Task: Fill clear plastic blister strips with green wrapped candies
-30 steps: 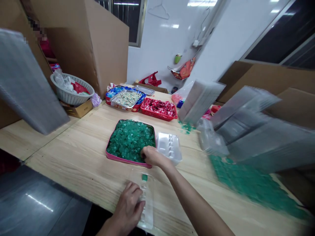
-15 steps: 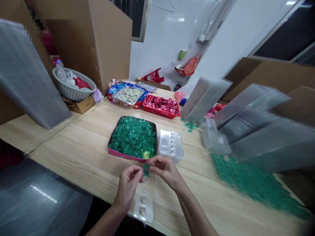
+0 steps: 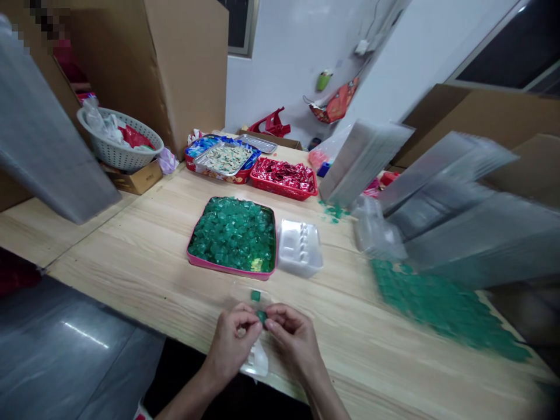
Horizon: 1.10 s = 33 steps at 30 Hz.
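Observation:
A clear plastic tray [image 3: 256,363] lies near the table's front edge, partly under my hands. One green piece [image 3: 256,296] sits in its far end. My left hand [image 3: 236,338] and my right hand [image 3: 291,332] meet over the tray, fingertips closed on a second green piece [image 3: 262,316] between them. Just beyond stands a pink-rimmed tin [image 3: 227,270] heaped with green pieces, a yellow bit at its near right corner. Beside the tin is a stack of clear trays [image 3: 301,248].
Farther back are a red basket [image 3: 284,188] of red packets and a metal tray [image 3: 227,160] of small pieces. Tall plastic stacks [image 3: 455,233] and spread green pieces [image 3: 437,303] lie at the right. At the left are a grey basket [image 3: 126,157] and another stack [image 3: 56,134].
Both hands have moved toward the table's front edge along the clear tray. A green piece now shows in the tray's far end, uncovered by the hands. The view has shifted slightly.

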### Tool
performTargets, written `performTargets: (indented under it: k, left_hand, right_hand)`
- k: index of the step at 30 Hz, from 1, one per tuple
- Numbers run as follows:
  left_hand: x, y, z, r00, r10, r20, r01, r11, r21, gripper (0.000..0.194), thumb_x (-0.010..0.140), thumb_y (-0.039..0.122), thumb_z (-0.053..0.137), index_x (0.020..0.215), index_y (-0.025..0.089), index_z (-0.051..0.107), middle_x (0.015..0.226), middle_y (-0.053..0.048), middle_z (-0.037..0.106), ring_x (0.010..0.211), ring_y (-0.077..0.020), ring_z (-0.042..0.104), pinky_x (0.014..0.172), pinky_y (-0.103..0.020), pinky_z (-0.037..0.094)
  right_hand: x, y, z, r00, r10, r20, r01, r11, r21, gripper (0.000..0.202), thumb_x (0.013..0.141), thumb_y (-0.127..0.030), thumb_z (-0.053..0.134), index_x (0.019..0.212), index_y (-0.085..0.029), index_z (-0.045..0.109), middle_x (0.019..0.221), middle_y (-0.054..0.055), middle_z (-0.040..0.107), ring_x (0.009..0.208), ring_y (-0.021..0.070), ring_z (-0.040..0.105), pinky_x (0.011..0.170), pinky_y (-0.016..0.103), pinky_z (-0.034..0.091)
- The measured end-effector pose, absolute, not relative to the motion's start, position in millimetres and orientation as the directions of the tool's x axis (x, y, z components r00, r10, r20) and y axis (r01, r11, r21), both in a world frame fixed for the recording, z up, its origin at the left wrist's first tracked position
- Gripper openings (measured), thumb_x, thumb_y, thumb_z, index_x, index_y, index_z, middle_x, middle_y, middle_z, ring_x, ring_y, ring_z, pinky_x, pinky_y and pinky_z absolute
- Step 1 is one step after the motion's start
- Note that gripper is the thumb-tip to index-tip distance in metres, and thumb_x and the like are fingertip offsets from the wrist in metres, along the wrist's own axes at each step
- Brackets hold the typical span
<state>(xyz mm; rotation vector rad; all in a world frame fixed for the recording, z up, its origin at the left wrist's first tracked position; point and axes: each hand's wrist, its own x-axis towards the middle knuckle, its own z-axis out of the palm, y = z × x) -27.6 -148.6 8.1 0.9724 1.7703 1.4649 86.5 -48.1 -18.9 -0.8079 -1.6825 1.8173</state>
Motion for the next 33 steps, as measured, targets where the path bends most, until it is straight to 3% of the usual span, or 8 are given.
performTargets:
  k: [4, 7, 12, 17, 23, 28, 33]
  left_hand:
    - [-25.4, -160.5, 1.2, -0.516, 0.843, 0.151, 0.463, 0.126, 0.878, 0.02, 0.079, 0.015, 0.05, 0.062, 0.017, 0.062, 0.077, -0.006, 0.059, 0.079, -0.0182, 0.058, 0.072, -0.03, 0.047]
    - [-24.6, -165.7, -7.4, -0.482, 0.85, 0.212, 0.576, 0.125, 0.808, 0.02, 0.079, 0.011, 0.048, 0.065, 0.017, 0.06, 0.079, -0.006, 0.059, 0.08, -0.0186, 0.058, 0.072, -0.031, 0.048]
    - [-24.3, -165.1, -14.8, -0.446, 0.86, 0.249, 0.627, 0.101, 0.772, 0.018, 0.077, 0.007, 0.047, 0.067, 0.016, 0.058, 0.079, -0.007, 0.058, 0.08, -0.0191, 0.057, 0.072, -0.032, 0.048]
    - [-25.0, -164.8, -17.0, -0.437, 0.866, 0.242, 0.618, 0.093, 0.781, 0.016, 0.076, 0.006, 0.048, 0.067, 0.017, 0.055, 0.079, -0.006, 0.057, 0.08, -0.0189, 0.056, 0.071, -0.032, 0.047]
    - [-26.1, -164.8, -20.4, -0.43, 0.861, 0.272, 0.624, 0.066, 0.779, 0.016, 0.076, 0.006, 0.047, 0.066, 0.018, 0.053, 0.077, -0.005, 0.055, 0.077, -0.0189, 0.054, 0.068, -0.032, 0.045]
    - [-27.8, -164.6, -20.0, -0.418, 0.874, 0.247, 0.619, 0.074, 0.782, 0.015, 0.076, 0.008, 0.047, 0.066, 0.017, 0.053, 0.078, -0.007, 0.057, 0.078, -0.0196, 0.055, 0.069, -0.033, 0.045]
    - [-31.6, -164.8, -15.3, -0.427, 0.876, 0.224, 0.566, 0.065, 0.822, 0.016, 0.076, 0.011, 0.048, 0.065, 0.017, 0.057, 0.075, -0.007, 0.059, 0.076, -0.0197, 0.056, 0.067, -0.031, 0.044]
  right_hand:
    - [89.0, -41.4, -19.0, -0.662, 0.746, 0.076, 0.108, 0.195, -0.975, 0.01, 0.074, -0.027, 0.067, 0.077, -0.019, 0.065, 0.071, 0.003, 0.064, 0.065, 0.0155, 0.06, 0.058, 0.025, 0.049]
    - [80.9, -35.0, -12.4, -0.732, 0.644, 0.22, 0.136, 0.455, -0.88, 0.005, 0.079, -0.02, 0.06, 0.079, -0.018, 0.064, 0.076, 0.004, 0.063, 0.069, 0.0155, 0.06, 0.063, 0.026, 0.049]
    - [62.0, -36.9, -6.7, -0.884, 0.43, 0.184, 0.213, 0.72, -0.66, 0.018, 0.082, -0.007, 0.051, 0.075, -0.018, 0.064, 0.077, 0.004, 0.06, 0.071, 0.015, 0.058, 0.064, 0.024, 0.045]
    - [58.0, -35.5, 5.6, -0.92, 0.375, 0.111, 0.234, 0.756, -0.611, 0.016, 0.08, -0.007, 0.054, 0.077, -0.018, 0.066, 0.078, 0.003, 0.059, 0.068, 0.0141, 0.058, 0.06, 0.022, 0.044]
    - [29.1, -0.8, 37.0, -0.851, 0.456, 0.259, 0.236, 0.774, -0.587, 0.018, 0.085, -0.015, 0.05, 0.087, -0.018, 0.067, 0.083, 0.005, 0.066, 0.076, 0.0168, 0.061, 0.07, 0.025, 0.045]
    - [-21.1, 32.2, 33.9, -0.917, 0.395, -0.053, 0.375, 0.811, -0.449, 0.021, 0.071, -0.006, 0.054, 0.077, -0.018, 0.07, 0.078, 0.005, 0.071, 0.077, 0.0172, 0.064, 0.066, 0.022, 0.041]
    - [-31.1, 39.2, 25.1, -0.93, 0.362, -0.06, 0.349, 0.821, -0.451, 0.019, 0.068, -0.006, 0.051, 0.069, -0.017, 0.067, 0.069, 0.003, 0.069, 0.069, 0.0147, 0.063, 0.062, 0.02, 0.039]
